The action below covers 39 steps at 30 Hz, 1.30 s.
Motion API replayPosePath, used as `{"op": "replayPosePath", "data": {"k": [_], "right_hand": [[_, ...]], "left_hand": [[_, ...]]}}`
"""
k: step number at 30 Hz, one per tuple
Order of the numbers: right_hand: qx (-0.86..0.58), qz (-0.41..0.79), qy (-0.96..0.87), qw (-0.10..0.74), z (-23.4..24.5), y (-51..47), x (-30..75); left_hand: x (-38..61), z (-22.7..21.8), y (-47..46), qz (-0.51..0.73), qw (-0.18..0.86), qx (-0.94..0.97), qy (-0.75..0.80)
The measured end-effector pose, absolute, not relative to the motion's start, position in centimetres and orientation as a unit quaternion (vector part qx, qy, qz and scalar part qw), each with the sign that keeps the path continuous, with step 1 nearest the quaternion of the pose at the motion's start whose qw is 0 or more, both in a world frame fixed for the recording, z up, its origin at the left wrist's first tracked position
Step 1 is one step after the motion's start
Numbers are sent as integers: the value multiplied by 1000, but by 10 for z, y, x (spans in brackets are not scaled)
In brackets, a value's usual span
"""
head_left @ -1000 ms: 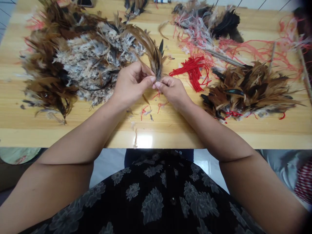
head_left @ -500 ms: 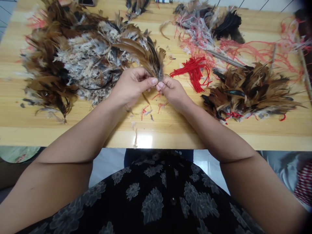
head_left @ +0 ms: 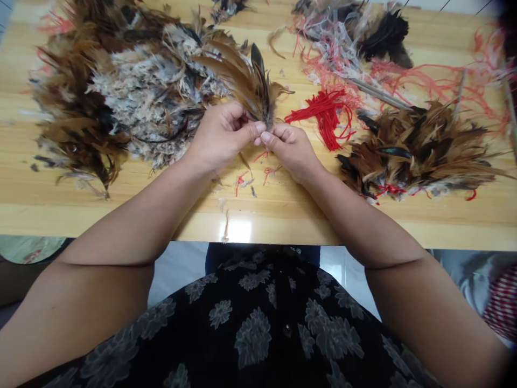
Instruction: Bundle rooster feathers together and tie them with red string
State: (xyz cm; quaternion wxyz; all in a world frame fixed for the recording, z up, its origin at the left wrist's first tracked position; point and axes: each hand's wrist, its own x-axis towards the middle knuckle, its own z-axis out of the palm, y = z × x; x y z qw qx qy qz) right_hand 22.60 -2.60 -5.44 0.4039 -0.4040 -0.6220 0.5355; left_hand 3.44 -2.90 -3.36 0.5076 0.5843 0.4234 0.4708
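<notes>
A small bunch of brown and black feathers [head_left: 254,89] fans upward from between my two hands. My left hand [head_left: 226,132] pinches its base between thumb and fingers. My right hand [head_left: 291,148] meets it from the other side, thumb and fingertips closed at the same base; the fingers cover just what is gripped there. Left of the hands lies a large heap of brown feathers [head_left: 81,75] with pale, fluffy quill ends [head_left: 137,102]. A hank of red string [head_left: 325,116] rests just beyond my right hand.
At right lies a pile of feather bunches [head_left: 420,153] tied with red string. Behind it are a thin stick [head_left: 379,94], tangled pink strings [head_left: 428,81] and black feathers [head_left: 388,40]. Red scraps [head_left: 241,180] lie near the front edge of the wooden table [head_left: 133,221].
The feathers in my hands have spread slightly, and a dark feather now stands upright among them. Both hands stay together at the base. The view has shifted a little.
</notes>
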Motion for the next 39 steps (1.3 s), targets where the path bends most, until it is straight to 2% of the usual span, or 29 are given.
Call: {"op": "replayPosePath", "data": {"k": [8,14,22,32,39], "right_hand": [[-449,570,-537,431,-47,-22,234],[-450,590,-512,434,-46,-17,236],[-454,577,-521,436,-48,-21,232],[-475,558,-518,442,-52,-19,234],[-473,538,-545,436,-55,-21,229]], "left_hand": [[3,-28,-13,509,428,591,458],[4,-55,-2,532,499,519,446],[24,-75,17,525,444,580,438],[18,-57,-2,504,477,559,455],[31,-35,-20,496,550,513,433]]}}
